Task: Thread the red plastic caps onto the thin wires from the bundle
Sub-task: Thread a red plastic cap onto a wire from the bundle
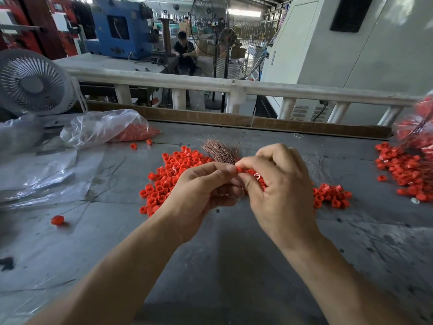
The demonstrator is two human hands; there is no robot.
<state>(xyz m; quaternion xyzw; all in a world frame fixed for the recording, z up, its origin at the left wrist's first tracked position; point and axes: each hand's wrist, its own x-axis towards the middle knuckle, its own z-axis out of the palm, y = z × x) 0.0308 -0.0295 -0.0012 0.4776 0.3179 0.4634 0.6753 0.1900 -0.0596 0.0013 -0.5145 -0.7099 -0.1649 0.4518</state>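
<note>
My left hand (199,191) grips a bundle of thin coppery wires (220,150) whose tips fan upward behind my fingers. My right hand (278,184) meets it at centre, thumb and forefinger pinching red plastic caps (246,171), with more red caps cupped in its palm. Whether a wire passes through the pinched cap is hidden by my fingers. A loose heap of red caps (168,177) lies on the grey table (234,266) behind my left hand, and a smaller cluster of caps (332,195) lies to the right of my right hand.
A plastic bag holding red caps (112,130) lies at the back left beside a small white fan (32,83). Caps strung on wires (407,167) pile up at the right edge. One cap on a wire (57,220) lies at the left. A white railing (234,86) borders the table's far side.
</note>
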